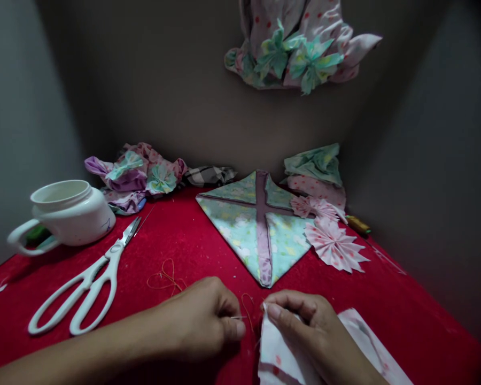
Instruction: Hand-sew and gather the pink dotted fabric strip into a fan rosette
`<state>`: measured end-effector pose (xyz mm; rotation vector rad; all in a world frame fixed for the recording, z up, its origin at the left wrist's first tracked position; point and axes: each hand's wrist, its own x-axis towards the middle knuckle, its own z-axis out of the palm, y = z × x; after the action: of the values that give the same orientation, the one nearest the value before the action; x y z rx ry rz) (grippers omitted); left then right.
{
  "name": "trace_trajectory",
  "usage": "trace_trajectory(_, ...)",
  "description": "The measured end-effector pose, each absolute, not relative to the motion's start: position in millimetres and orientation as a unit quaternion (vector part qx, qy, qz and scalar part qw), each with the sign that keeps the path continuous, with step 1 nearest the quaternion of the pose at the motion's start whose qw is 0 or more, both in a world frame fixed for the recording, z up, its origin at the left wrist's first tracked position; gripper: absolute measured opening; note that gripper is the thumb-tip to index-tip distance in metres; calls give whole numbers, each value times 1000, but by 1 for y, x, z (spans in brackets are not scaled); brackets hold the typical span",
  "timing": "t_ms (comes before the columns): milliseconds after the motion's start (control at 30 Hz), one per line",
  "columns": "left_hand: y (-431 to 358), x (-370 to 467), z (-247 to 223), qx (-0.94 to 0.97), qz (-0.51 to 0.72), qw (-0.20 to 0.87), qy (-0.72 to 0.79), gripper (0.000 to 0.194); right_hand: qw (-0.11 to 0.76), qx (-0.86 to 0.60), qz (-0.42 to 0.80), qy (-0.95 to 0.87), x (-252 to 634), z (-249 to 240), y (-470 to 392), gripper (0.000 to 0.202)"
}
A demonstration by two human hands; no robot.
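Observation:
My left hand (204, 323) is closed in a pinch on a sewing needle (239, 317), of which only a thin pale bit shows. Orange thread (167, 277) curls on the table behind that hand, and another loop of it hangs in the gap between my hands. Thumb and fingers of my right hand (312, 326) grip the edge of a white cloth with red dots (278, 350), which hangs down towards me. Just beyond both hands lies a square green floral fabric piece (232, 227) with a mauve cross.
White-handled scissors (113, 256) and a white cup (76, 214) are at the left on the red tablecloth (176, 230). Pleated pink rosettes (334, 243) lie right, near a thread spool (358, 224). Fabric bundles (144, 171) line the back wall; flowered fabric (292, 53) hangs above.

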<state>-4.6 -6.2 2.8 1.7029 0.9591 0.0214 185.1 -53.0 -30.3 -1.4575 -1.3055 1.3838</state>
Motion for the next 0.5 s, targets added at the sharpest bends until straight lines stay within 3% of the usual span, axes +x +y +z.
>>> trace_trajectory(100,6,-11,9,654,35,635,409,28,367,-566,544,-499,185,-32,-52,27)
trace_trajectory(200,20,-20,19,566,173,664,456,31,363,-568,549,-494,185,-32,-52,28)
trace_trajectory(500,55,-54,66,470,495,484,547,26,385,-582,535,-476,182,-28,-56,27)
